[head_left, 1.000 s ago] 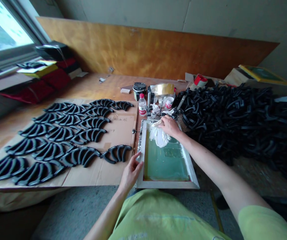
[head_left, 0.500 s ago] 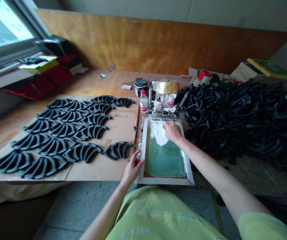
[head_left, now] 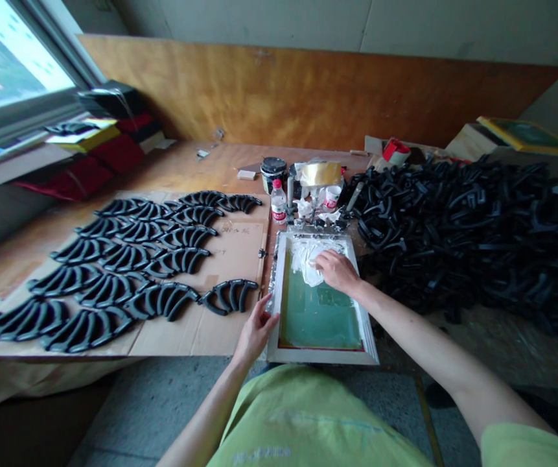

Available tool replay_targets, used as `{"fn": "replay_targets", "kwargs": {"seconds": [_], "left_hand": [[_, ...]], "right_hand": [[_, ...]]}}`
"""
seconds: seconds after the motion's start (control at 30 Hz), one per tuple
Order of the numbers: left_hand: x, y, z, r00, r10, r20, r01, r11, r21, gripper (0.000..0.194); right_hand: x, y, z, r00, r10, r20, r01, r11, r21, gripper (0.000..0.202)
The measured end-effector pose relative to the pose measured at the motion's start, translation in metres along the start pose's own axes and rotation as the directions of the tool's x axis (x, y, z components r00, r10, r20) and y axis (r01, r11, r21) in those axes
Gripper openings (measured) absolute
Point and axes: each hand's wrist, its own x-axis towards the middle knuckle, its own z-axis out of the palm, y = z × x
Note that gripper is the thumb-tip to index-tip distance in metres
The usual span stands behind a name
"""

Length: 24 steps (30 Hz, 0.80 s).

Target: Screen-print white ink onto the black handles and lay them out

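A silk-screen frame (head_left: 371, 337) with a green mesh lies flat at the table's front edge. White paste (head_left: 302, 256) is smeared thickly over the mesh's far part. Over this paste is my right hand (head_left: 337, 271), fingers closed together; a small pale edge shows at the fingertips, but what they grip is mostly hidden. My left hand (head_left: 258, 327) grips the frame's left side near its front corner, thumb and fingers at the rim. Clamps (head_left: 320, 224) smeared with white stand at the frame's far end.
Rows of black curved plastic parts (head_left: 89, 327) lie on cardboard (head_left: 220, 334) at left. A large heap of black parts (head_left: 458, 227) covers the right. Behind the frame stand a red-capped bottle (head_left: 279, 202), a dark tub (head_left: 273, 174) and a paper cup (head_left: 331, 196).
The view has tilted slightly, so everything sits a little lower. My right hand has come slightly nearer to me over the paste. My left hand stays at the frame's side.
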Motion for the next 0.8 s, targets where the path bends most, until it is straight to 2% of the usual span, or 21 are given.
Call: {"fn": "replay_targets", "kwargs": {"seconds": [0.1,0.2,0.27,0.3,0.43,0.47,0.53,0.6,0.67,0.73,0.8], "left_hand": [[0.001,-0.002,0.001,0.999,0.016,0.029,-0.014,0.999,-0.047,0.077],[0.001,-0.002,0.001,1.0,0.017,0.021,-0.016,0.997,-0.078,0.078],[-0.001,0.004,0.0,1.0,0.016,0.019,-0.015,0.996,-0.086,0.079],[-0.002,0.01,-0.001,1.0,0.014,0.024,-0.012,0.996,-0.089,0.081],[-0.011,0.045,-0.008,0.998,-0.005,0.067,0.012,0.994,-0.106,0.077],[-0.014,0.056,-0.01,0.997,-0.008,0.072,0.016,0.994,-0.113,0.071],[-0.018,0.08,-0.012,0.998,-0.002,0.06,0.01,0.991,-0.137,0.062],[-0.017,0.105,-0.012,0.999,0.029,0.016,-0.026,0.985,-0.168,0.059],[-0.011,0.128,-0.011,0.994,0.099,-0.041,-0.105,0.975,-0.198,0.058],[0.0,0.149,-0.008,0.972,0.219,-0.082,-0.232,0.948,-0.216,0.056],[0.014,0.165,-0.006,0.934,0.347,-0.084,-0.357,0.906,-0.227,0.052]], "right_hand": [[-0.017,-0.009,0.009,0.997,-0.076,0.009,0.076,0.997,-0.014,0.02],[-0.02,-0.005,0.003,0.993,-0.108,0.036,0.106,0.993,0.046,0.014],[-0.001,0.005,-0.005,0.999,-0.031,0.029,0.028,0.996,0.09,0.012],[0.014,0.012,-0.01,0.999,0.032,0.021,-0.034,0.994,0.104,0.018],[0.072,0.034,-0.03,0.964,0.265,0.035,-0.266,0.964,0.016,0.057],[0.079,0.039,-0.038,0.954,0.299,0.014,-0.299,0.954,-0.025,0.062],[0.082,0.051,-0.056,0.936,0.337,-0.104,-0.344,0.937,-0.062,0.064],[0.07,0.072,-0.074,0.892,0.369,-0.261,-0.385,0.923,-0.012,0.057],[0.05,0.099,-0.084,0.813,0.452,-0.366,-0.457,0.886,0.08,0.045],[0.025,0.124,-0.079,0.716,0.593,-0.368,-0.577,0.799,0.167,0.031],[0.001,0.136,-0.058,0.655,0.707,-0.266,-0.673,0.706,0.22,0.022]]}}
